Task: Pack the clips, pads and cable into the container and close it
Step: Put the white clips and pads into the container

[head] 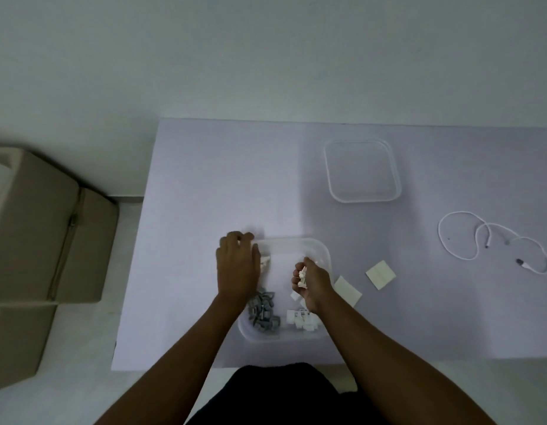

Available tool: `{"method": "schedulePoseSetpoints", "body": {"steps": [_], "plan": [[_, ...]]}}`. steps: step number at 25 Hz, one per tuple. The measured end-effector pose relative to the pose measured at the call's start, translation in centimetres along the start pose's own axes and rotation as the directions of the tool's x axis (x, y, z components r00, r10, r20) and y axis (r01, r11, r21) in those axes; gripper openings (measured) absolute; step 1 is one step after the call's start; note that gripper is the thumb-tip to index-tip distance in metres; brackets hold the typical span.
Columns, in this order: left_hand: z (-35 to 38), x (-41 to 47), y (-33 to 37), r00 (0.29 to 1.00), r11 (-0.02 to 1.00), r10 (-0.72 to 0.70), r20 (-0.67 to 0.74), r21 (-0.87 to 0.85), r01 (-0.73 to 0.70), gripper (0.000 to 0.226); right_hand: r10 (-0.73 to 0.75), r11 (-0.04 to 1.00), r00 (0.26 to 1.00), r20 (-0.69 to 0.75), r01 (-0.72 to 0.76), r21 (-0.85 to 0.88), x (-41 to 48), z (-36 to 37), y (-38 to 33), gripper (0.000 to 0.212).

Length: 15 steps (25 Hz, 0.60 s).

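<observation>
The sheet (389,317) is a plain pale lilac. The container (328,262) and lid (362,200) are clear, colourless plastic. Inside the container, the grey clips (263,311) are mid-grey and the white clips (303,320) a cool white. The pads (380,274) are cream and unpatterned. The cable (439,234) is white with dark ends. The box (36,225) is tan, the floor (204,56) off-white and the garment (275,394) black.

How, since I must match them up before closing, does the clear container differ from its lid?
The container sits at the near side of the table, with the left hand at its rim and the right hand, gripping pale clips, over it; the lid lies alone, farther back. The container holds grey clips and white clips; the lid holds nothing. The container looks deeper than the lid. Both are clear plastic, square with rounded corners.
</observation>
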<state>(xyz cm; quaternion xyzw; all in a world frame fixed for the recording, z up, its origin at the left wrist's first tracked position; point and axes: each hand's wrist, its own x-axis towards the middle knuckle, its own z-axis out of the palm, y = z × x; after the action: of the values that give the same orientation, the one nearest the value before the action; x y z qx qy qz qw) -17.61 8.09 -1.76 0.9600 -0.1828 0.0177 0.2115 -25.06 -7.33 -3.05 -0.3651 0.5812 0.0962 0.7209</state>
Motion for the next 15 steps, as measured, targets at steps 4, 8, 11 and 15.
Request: {"method": "schedulePoseSetpoints", "body": {"steps": [4, 8, 11, 15], "plan": [[1.1, -0.7, -2.6, 0.911, 0.826, -0.329, 0.250, -0.392, 0.405, 0.034, -0.012, 0.997, 1.000, -0.001, 0.012, -0.076, 0.7, 2.4, 0.1, 0.036], [2.0, -1.6, -2.7, 0.853, 0.709, -0.386, 0.352, -0.479, 0.518, 0.044, 0.012, 0.994, 1.000, 0.028, -0.009, -0.113, 1.2, 4.4, 0.2, 0.043], [2.1, -1.6, -2.4, 0.855, 0.696, -0.384, 0.350, -0.499, 0.516, 0.044, 0.017, 0.988, 0.999, 0.040, -0.011, -0.151, 1.5, 5.1, 0.5, 0.049], [2.3, -1.5, -2.3, 0.851, 0.707, -0.390, 0.351, -0.479, 0.521, 0.047, 0.032, 0.993, 0.997, 0.065, -0.024, -0.120, 1.1, 5.3, 1.0, 0.054]]}}
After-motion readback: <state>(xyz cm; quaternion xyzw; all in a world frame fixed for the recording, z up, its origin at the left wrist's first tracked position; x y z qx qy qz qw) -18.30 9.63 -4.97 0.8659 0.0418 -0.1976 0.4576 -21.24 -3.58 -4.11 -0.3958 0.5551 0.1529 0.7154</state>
